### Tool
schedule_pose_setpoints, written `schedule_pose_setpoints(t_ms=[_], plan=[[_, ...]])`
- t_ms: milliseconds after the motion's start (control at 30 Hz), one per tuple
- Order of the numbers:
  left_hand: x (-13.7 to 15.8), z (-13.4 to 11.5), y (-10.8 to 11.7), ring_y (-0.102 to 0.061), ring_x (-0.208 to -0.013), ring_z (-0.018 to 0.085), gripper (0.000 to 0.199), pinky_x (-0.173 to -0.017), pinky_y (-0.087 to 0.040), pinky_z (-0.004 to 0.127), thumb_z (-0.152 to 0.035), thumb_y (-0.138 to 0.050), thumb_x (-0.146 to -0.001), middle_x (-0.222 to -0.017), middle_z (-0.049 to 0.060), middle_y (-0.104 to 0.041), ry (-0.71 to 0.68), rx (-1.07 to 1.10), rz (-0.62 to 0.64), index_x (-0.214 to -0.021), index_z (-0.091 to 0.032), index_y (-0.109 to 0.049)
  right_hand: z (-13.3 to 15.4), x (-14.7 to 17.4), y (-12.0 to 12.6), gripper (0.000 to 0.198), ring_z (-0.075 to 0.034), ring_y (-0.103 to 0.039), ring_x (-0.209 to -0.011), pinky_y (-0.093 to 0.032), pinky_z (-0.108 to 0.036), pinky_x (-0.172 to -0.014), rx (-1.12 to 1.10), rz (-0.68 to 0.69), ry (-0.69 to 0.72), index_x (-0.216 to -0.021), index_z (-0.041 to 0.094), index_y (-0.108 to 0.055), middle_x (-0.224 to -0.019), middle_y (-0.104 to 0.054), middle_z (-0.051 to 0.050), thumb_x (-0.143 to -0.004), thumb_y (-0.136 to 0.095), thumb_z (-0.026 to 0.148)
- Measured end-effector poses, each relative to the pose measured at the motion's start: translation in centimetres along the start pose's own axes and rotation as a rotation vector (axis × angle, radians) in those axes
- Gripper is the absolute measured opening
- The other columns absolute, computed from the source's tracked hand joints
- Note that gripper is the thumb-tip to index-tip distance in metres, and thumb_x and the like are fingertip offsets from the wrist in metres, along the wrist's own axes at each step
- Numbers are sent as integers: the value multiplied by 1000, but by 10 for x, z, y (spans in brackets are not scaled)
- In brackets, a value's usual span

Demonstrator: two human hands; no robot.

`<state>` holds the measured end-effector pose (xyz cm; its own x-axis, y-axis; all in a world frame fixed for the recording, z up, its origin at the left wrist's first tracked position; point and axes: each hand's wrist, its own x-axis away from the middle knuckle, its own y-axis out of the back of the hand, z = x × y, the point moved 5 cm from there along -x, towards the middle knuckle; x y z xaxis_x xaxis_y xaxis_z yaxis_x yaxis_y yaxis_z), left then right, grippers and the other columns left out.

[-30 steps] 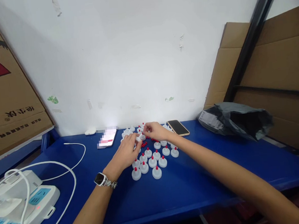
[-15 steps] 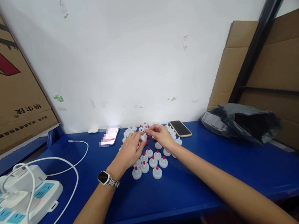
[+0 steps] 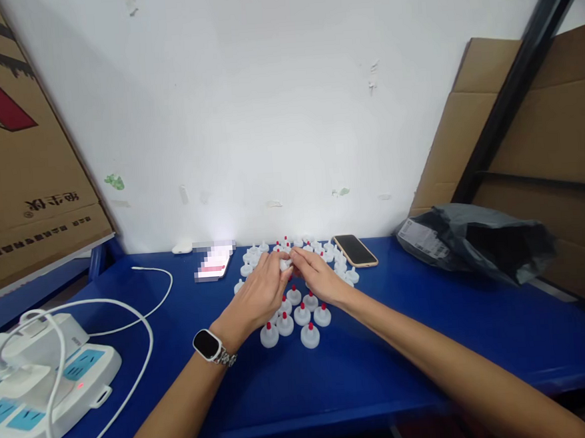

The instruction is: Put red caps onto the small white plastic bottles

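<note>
My left hand (image 3: 255, 289), wearing a watch (image 3: 207, 346) at the wrist, is closed around a white nozzle cap (image 3: 285, 264). Fingers and thumb of my right hand (image 3: 320, 277) are pinched together at the tip of that cap; whatever they grip is hidden. Just in front of both hands stand several white nozzle caps with red tips (image 3: 310, 336), upright on the blue table (image 3: 383, 373). Behind my fingers are more white nozzle caps (image 3: 249, 257), some bare and some red-tipped, partly covered by my hands.
A lit phone (image 3: 214, 261) and a white case (image 3: 182, 247) lie back left; a dark phone (image 3: 355, 250) lies back right. A grey plastic bag (image 3: 474, 239) sits at right. A power strip (image 3: 54, 396) with a white cable (image 3: 148, 336) occupies the left. Cardboard boxes (image 3: 33, 164) flank the wall.
My right hand has come slightly down and closer to my left, its fingertips now meeting at the held cap. The camera view has shifted a little.
</note>
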<state>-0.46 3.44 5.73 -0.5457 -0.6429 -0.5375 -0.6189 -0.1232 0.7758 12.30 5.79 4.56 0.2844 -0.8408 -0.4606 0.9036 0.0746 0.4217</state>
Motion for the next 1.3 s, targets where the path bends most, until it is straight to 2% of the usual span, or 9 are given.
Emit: schedule_pose_setpoints(t_ms=[200,333,467,567,733,900,1000,1167,1300], plan=[[-2,2,3,-52,-114,23,37,-98,-44,39,-38,-28,-101,-124,12,-51,16,49,-14,-131,-19,-38,10,-1,1,37,-13,-43,-65,-38,-26,-62,13,-8,44,-75,22,-42,-69,-44,1,-97,-31,49],[-4,29,16,-51,-115,25,52,-100,-42,44,-44,-36,-98,-123,13,-53,78,-59,-112,-142,-17,-29,3,-24,19,39,-13,-45,-61,-37,-25,-62,289,-14,27,-74,20,-49,-64,-49,2,-97,-33,46],[0,67,26,-55,-97,25,36,-87,-46,43,-42,-36,-97,-99,9,-61,205,-149,-88,-112,-18,-57,-24,-66,29,28,-15,-55,-68,-38,-25,-65,605,10,-43,-87,19,-64,-76,-65,-2,-91,-47,40],[4,78,23,-56,-89,24,31,-78,-46,39,-41,-39,-95,-91,7,-62,241,-147,-6,-96,-20,-62,-42,-93,18,26,-18,-61,-77,-39,-27,-66,811,122,-77,-93,20,-69,-88,-71,-5,-89,-49,37],[6,75,12,-58,-85,24,29,-74,-46,37,-39,-41,-94,-88,7,-62,231,-133,44,-91,-21,-64,-52,-117,-8,26,-22,-64,-88,-42,-30,-76,1011,299,-54,-97,20,-72,-98,-73,-9,-87,-51,32],[5,73,7,-57,-86,24,29,-74,-45,38,-38,-42,-94,-87,7,-62,220,-143,70,-89,-21,-64,-60,-130,-15,17,-25,-66,-85,-43,-32,-79,1042,408,-87,-80,19,-75,-86,-73,-10,-77,-62,30],[5,70,5,-56,-87,25,28,-75,-44,39,-37,-42,-94,-87,7,-62,219,-172,88,-88,-21,-64,-64,-139,-15,27,-28,-66,-87,-44,-35,-79,1059,380,-121,-82,17,-74,-88,-73,-13,-79,-60,41],[5,62,3,-56,-91,26,27,-76,-44,40,-38,-43,-94,-89,7,-63,222,-177,88,-87,-21,-63,-65,-150,-26,38,-27,-61,-104,-40,-38,-89,1042,282,-96,-112,16,-66,-110,-69,-14,-88,-51,41],[5,59,2,-55,-94,27,28,-81,-44,41,-39,-43,-94,-92,8,-62,207,-200,95,-88,-21,-63,-63,-150,-35,23,-24,-62,-100,-37,-36,-92,1004,276,-95,-97,16,-69,-101,-72,-11,-87,-52,28]])
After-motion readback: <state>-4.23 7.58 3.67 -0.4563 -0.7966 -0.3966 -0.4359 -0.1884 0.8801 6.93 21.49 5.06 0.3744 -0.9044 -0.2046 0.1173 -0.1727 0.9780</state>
